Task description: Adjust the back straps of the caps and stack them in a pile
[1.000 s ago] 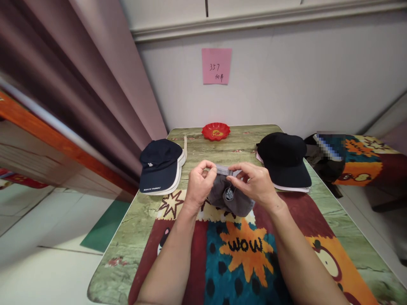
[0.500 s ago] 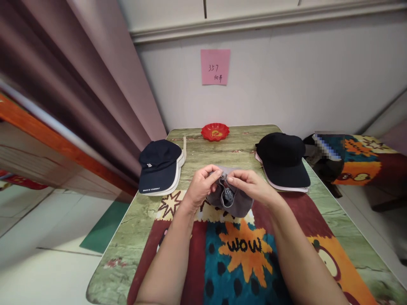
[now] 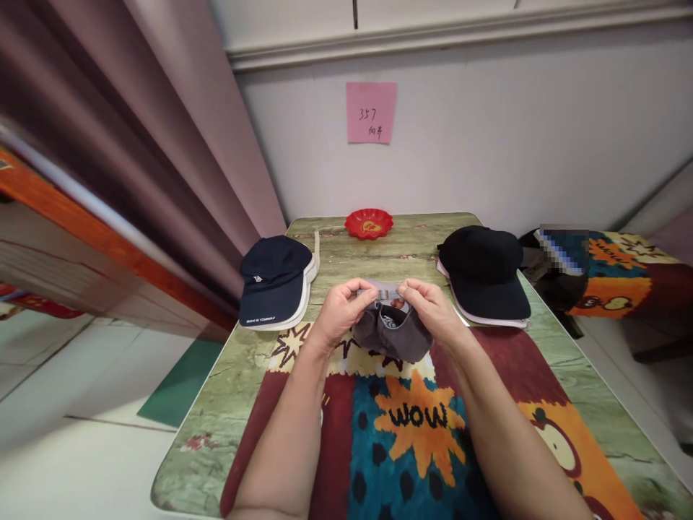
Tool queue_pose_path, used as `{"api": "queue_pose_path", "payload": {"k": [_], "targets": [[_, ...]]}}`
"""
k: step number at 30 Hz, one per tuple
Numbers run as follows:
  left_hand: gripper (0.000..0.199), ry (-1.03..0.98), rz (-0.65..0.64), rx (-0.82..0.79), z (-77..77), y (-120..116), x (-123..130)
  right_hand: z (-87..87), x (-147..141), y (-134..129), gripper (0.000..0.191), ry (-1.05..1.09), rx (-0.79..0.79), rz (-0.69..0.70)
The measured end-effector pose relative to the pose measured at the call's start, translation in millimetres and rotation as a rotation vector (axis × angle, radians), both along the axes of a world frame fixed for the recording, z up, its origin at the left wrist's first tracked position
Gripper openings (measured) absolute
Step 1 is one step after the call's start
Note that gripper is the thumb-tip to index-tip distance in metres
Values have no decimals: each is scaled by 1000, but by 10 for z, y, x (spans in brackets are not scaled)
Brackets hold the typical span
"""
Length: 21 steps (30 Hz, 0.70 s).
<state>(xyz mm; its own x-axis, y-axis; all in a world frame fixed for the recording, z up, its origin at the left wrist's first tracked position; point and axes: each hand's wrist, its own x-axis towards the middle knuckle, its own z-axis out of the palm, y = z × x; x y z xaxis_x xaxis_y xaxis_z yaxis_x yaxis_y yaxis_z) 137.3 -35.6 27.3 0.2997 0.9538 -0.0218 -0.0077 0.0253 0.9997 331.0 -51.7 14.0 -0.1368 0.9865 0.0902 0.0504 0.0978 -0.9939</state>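
Observation:
Between my hands is a grey baseball cap, its back strap and buckle turned up toward me. My left hand pinches the strap's left end between thumb and fingers. On the other side, my right hand grips the right end the same way. The strap is stretched out between them, and the cap's rear opening shows below it. The cap is over the patterned cloth; whether it touches the cloth, I cannot tell.
A navy cap lies on a white one at the left. To the right, a black cap rests on a pale pink one. A red scalloped dish stands at the table's far edge. A pink note is on the wall.
My hands have moved apart, mainly the right one to the right. The strap is now spread wider and flatter, and the cap's rear opening has widened.

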Motion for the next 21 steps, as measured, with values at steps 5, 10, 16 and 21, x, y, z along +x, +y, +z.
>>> {"api": "queue_pose_path", "payload": {"k": [5,10,16,21], "targets": [[40,232,-43,122,1,58,-180,66,76,-9,44,-17,20,36],[47,438,-123,324,-73,168,-369,45,53,-16,45,23,21,102],[29,82,-227,40,-176,183,-312,31,405,-3,53,-156,-21,357],[26,-217,-105,-71,-146,166,-274,-40,655,16,47,-444,-137,449]]}}
